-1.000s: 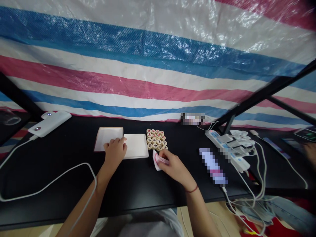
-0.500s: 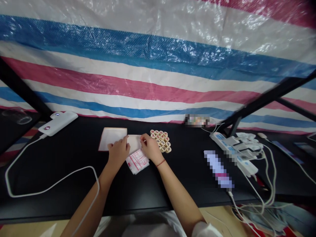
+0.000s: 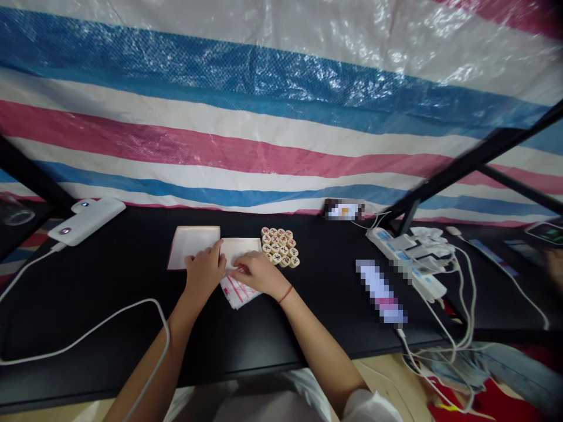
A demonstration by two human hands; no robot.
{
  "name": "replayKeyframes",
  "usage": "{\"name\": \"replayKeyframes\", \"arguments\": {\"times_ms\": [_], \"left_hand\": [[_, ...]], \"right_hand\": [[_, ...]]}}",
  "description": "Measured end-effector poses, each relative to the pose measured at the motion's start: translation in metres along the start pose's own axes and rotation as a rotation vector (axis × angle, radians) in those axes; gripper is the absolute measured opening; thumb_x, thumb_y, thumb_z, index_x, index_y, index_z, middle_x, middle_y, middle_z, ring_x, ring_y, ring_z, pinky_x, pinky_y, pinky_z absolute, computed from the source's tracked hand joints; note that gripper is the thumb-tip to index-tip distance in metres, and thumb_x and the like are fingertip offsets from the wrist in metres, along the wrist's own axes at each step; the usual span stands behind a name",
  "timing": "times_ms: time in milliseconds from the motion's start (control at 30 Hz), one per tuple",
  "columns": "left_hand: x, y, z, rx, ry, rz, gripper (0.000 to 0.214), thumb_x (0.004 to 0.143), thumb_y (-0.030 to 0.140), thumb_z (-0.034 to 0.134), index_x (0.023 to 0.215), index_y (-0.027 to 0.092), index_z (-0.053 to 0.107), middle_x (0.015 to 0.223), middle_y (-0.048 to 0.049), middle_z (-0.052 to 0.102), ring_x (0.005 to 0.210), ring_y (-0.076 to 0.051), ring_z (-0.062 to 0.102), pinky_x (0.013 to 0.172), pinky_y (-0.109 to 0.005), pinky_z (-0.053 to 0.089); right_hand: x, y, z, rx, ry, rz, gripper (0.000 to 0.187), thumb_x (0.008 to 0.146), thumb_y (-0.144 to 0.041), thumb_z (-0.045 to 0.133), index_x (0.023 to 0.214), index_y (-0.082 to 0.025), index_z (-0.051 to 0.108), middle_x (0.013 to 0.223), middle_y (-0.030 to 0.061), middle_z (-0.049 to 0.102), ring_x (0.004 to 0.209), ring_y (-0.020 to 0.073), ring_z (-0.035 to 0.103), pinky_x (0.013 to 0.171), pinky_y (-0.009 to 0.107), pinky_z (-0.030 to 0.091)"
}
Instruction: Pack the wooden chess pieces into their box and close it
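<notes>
My left hand (image 3: 204,271) rests with curled fingers on the seam between two shallow white box halves, the left half (image 3: 189,246) and the right half (image 3: 246,249). My right hand (image 3: 258,273) lies palm down on a folded white sheet with red lines (image 3: 235,291), pressing it against the front of the right box half. Its fingers are bent over the sheet. A cluster of round wooden chess pieces (image 3: 278,247) with red and black characters sits just right of the box, a short way from my right hand.
The black table (image 3: 109,275) runs under a striped plastic tarp. A white charger (image 3: 88,218) with a cable (image 3: 88,328) lies at the left. A power strip with plugs and cables (image 3: 413,258) and a blurred flat object (image 3: 380,291) lie at the right.
My right hand carried the folded red-lined sheet from beside the chess pieces leftward to the box and now presses it down there. My left hand stayed on the box.
</notes>
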State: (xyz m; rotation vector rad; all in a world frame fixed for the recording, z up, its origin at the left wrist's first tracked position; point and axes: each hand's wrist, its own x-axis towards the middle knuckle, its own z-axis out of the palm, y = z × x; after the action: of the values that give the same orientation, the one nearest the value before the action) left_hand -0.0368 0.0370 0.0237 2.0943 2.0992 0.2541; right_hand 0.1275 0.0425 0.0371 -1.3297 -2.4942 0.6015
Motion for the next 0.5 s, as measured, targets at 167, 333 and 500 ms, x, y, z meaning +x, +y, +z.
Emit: {"name": "replayKeyframes", "arguments": {"times_ms": [167, 333, 500], "left_hand": [[0.0001, 0.0019, -0.0017, 0.007, -0.009, -0.011, 0.045, 0.094, 0.027, 0.034, 0.136, 0.021, 0.048, 0.097, -0.0092, 0.071, 0.09, -0.027, 0.063, 0.084, -0.042, 0.032], [0.0008, 0.0009, -0.001, 0.007, -0.017, -0.012, 0.045, 0.094, 0.027, 0.035, 0.136, 0.021, 0.048, 0.099, -0.0094, 0.071, 0.092, -0.027, 0.064, 0.084, -0.042, 0.033], [0.0012, -0.0001, -0.0006, -0.017, -0.036, -0.015, 0.044, 0.094, 0.027, 0.036, 0.137, 0.022, 0.048, 0.103, -0.009, 0.071, 0.094, -0.027, 0.063, 0.085, -0.043, 0.033]], "right_hand": [[-0.0022, 0.0009, 0.0006, -0.024, -0.03, -0.042, 0.028, 0.078, -0.043, 0.074, 0.095, -0.021, 0.07, 0.094, 0.004, 0.069, 0.095, 0.0209, 0.06, 0.08, 0.03, 0.034], [-0.0025, 0.0024, 0.0025, -0.035, -0.065, -0.057, 0.025, 0.078, -0.043, 0.074, 0.089, -0.02, 0.071, 0.09, 0.0049, 0.069, 0.094, 0.0219, 0.06, 0.08, 0.031, 0.034], [-0.0009, 0.0079, -0.0013, 0.155, 0.024, -0.128, 0.017, 0.089, -0.033, 0.064, 0.083, -0.018, 0.07, 0.083, 0.0023, 0.069, 0.081, 0.0154, 0.062, 0.075, 0.025, 0.038]]}}
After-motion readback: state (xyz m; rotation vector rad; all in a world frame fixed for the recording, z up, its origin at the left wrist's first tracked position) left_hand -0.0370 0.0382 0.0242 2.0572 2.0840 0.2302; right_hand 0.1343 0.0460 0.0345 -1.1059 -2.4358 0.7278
